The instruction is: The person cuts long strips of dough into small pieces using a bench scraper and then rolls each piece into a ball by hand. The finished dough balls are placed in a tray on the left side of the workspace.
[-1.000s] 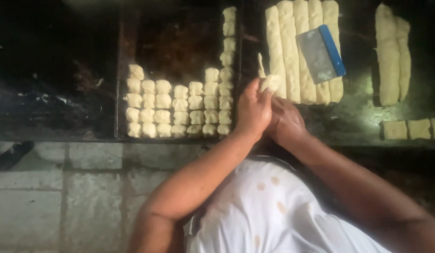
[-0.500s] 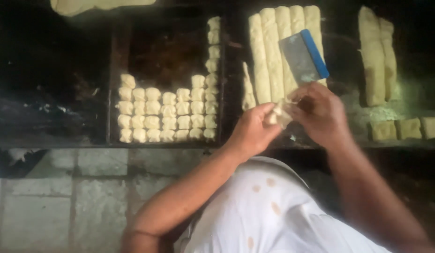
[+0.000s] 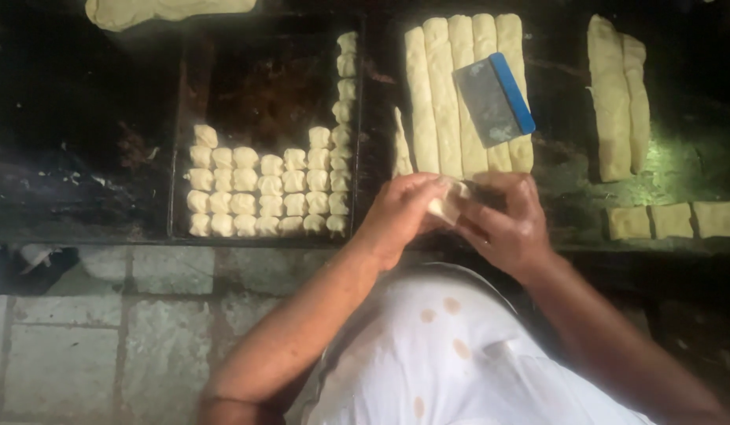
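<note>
Dark and greasy-looking, the worktop (image 3: pixel 82 157) runs across the upper part of the view, with pale, rough stone floor tiles (image 3: pixel 74 346) below its front edge. On it sits a black, shallow baking tray (image 3: pixel 263 86), partly filled with small, soft, pillow-shaped dough pieces (image 3: pixel 255 193) packed in tight rows and a single column up its right side. Just right of the tray lie long, smooth dough strips (image 3: pixel 447 86) side by side, and a flat grey scraper with a blue grip edge (image 3: pixel 495 98) rests tilted on top of them. Further right are two more dough logs (image 3: pixel 617 94) and three squarish cut blocks (image 3: pixel 672 220). A flat slab of dough (image 3: pixel 160 9) shows at the top edge.

Both hands meet at the worktop's front edge, below the strips. The left hand (image 3: pixel 400 212) and right hand (image 3: pixel 506 224) are closed together around one small dough lump (image 3: pixel 446 205), fingers curled on it from both sides.
</note>
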